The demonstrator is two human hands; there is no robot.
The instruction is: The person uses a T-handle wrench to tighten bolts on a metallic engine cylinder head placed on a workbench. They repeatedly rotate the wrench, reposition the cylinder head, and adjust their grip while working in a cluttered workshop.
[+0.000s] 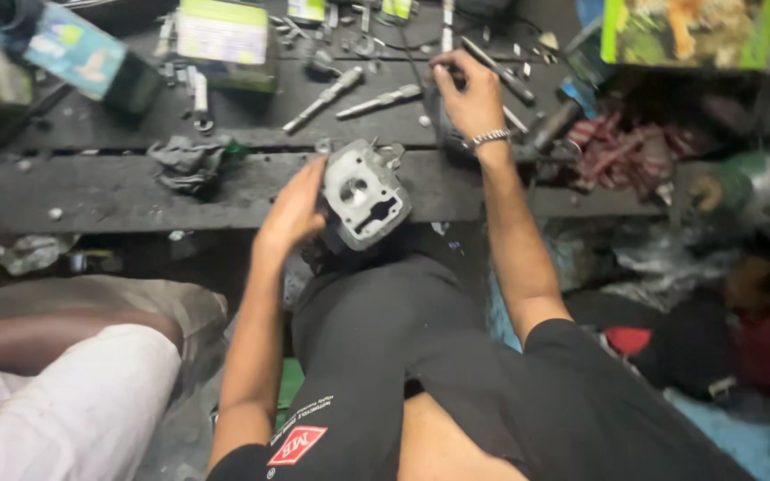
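My left hand (294, 209) grips a grey metal engine cylinder head (364, 194) from its left side, propping it against my raised knee in black trousers (376, 330). The part's flat face with a round port and a slotted opening faces the camera. My right hand (467, 93), with a metal bracelet at the wrist, reaches out over the dark wooden workbench (109, 191) and its fingers close on a small dark tool; what kind of tool it is I cannot tell.
Sockets, extension bars (323, 100) and other loose tools lie across the bench. A crumpled grey rag (187, 162) sits left, red striped cloth (621, 151) right, coloured boxes (223, 36) at the back. Another person's leg in white cloth (73, 401) is lower left.
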